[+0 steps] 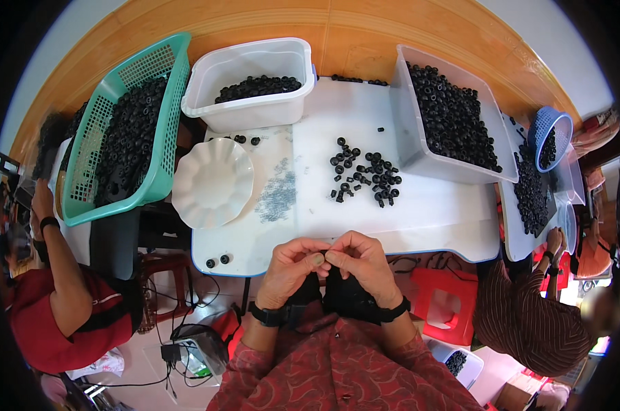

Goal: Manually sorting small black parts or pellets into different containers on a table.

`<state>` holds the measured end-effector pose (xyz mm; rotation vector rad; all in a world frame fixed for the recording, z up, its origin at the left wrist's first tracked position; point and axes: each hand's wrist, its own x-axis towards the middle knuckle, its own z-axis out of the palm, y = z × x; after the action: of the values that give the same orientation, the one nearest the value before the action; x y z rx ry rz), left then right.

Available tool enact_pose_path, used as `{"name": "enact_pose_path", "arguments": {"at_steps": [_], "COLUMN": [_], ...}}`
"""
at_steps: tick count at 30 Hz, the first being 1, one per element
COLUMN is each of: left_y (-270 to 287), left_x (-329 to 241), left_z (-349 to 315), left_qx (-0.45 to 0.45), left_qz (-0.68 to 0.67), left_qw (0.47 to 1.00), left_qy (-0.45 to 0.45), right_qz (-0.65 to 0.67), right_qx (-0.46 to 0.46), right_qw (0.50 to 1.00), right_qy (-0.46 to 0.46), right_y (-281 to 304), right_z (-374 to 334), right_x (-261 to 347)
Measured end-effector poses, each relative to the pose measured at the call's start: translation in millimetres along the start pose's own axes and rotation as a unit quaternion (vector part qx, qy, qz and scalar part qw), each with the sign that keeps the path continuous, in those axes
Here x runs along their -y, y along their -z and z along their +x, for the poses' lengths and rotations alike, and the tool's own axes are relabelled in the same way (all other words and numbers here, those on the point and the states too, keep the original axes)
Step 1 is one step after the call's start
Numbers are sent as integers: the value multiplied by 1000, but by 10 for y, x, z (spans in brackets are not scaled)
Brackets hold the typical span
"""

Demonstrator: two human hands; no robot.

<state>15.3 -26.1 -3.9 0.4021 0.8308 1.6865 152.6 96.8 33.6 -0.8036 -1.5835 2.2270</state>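
Just off the tabletop's [433,222] near edge, left hand [293,268] and right hand [362,266] meet fingertip to fingertip. Both closed to a thumb-and-finger pinch, sharing one dark piece [325,253] between the tips. Fingers cover most of it, so can't tell its exact shape.

Loose black parts [378,170] sit scattered on the tabletop, beyond the hands and slightly right of the pinch point; near, but not touching either hand. Mix of round and narrower ones. Two beads [217,261] at the near left corner, left of the left hand, well apart from it.

White plate [212,181], fluted rim, beyond and left of the left hand. White tub [255,115] behind the plate, black parts inside. Clear bin [408,140] beyond and right of the right hand, heaped with more black parts. Green basket [118,209] far left, also holding black parts. Blue basket [544,127] far right, past the bin.
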Motion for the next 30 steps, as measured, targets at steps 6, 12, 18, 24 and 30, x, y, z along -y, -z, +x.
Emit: {"name": "enact_pose_path", "arguments": {"at_steps": [6,12,18,24,30], "left_y": [51,58,43,55,55], "left_x": [28,37,11,6,3], "left_z": [52,60,51,57,61], "left_qx": [7,4,-3,3,5], "left_qz": [-62,-80,-63,-77,-81], "left_qw": [998,997,998,997,997], "left_qy": [-15,-18,-13,-14,-13], "right_qz": [-192,-398,-469,-422,-496], "right_qx": [-159,-238,-228,-230,-234], "right_qw": [960,841,810,849,786], "right_qy": [130,278,266,221,286], "right_y": [77,93,57,13,-45], "right_z": [236,516,596,573,633], "right_x": [22,40,-42,-61,-72]}}
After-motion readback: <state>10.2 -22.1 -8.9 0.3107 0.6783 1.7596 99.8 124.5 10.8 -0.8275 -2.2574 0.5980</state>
